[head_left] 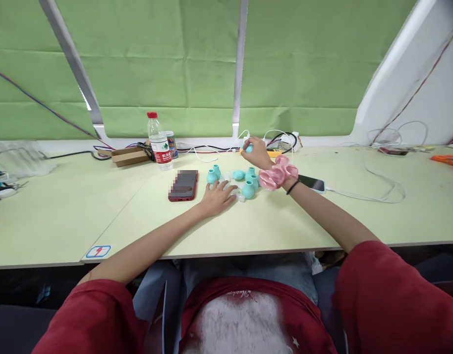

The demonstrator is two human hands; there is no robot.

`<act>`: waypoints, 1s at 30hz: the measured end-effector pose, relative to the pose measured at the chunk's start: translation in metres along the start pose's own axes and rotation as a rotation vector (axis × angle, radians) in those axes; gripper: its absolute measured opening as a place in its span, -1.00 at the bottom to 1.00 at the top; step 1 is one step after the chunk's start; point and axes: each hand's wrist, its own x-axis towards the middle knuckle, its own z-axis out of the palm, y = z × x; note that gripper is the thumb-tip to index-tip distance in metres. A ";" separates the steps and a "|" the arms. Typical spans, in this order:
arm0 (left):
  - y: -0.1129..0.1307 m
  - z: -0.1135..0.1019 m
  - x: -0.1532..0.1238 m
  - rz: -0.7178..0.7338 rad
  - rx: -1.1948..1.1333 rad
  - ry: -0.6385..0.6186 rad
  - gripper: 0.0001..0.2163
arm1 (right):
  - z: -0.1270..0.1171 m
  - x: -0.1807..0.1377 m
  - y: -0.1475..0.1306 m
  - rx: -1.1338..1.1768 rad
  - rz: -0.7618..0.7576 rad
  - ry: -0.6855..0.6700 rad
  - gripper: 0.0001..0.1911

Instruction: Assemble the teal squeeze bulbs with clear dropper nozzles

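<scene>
My left hand lies low on the table with its fingers spread. Its fingertips are at some clear plastic pieces, and I cannot tell whether it presses on them. Raised beyond the group, my right hand is closed around a small turquoise bulb-shaped piece, mostly covered by the fingers. More of these turquoise pieces, with round bodies and short open necks, stand close by: a pair beyond my left hand and several to its right. One turquoise piece lies on its side among them.
A phone with a red case lies left of the pieces; another phone with a white cable lies at right. Farther back are a water bottle, a can, an open cardboard box and tangled cables. The table's front edge is nearest me.
</scene>
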 end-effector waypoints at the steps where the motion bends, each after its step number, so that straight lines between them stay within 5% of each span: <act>1: 0.000 0.000 0.001 -0.013 -0.026 0.014 -0.63 | 0.000 -0.002 -0.008 -0.003 -0.004 0.026 -0.86; 9: -0.012 -0.022 0.009 -0.128 -0.609 0.352 -0.73 | -0.007 -0.082 -0.055 0.148 -0.124 -0.004 -0.80; 14: -0.012 -0.024 0.013 -0.332 -1.220 0.257 -0.66 | 0.000 -0.086 -0.052 0.216 -0.063 -0.006 -0.77; 18: -0.013 -0.023 0.014 -0.357 -1.457 0.123 -0.67 | 0.001 -0.089 -0.053 0.239 -0.005 -0.027 -0.76; 24: -0.016 -0.027 0.014 -0.355 -1.576 0.085 -0.73 | 0.005 -0.092 -0.050 0.222 0.066 -0.056 -0.78; 30: -0.014 -0.027 0.014 -0.308 -1.291 0.212 -0.69 | 0.009 -0.094 -0.043 0.164 0.086 -0.078 -0.81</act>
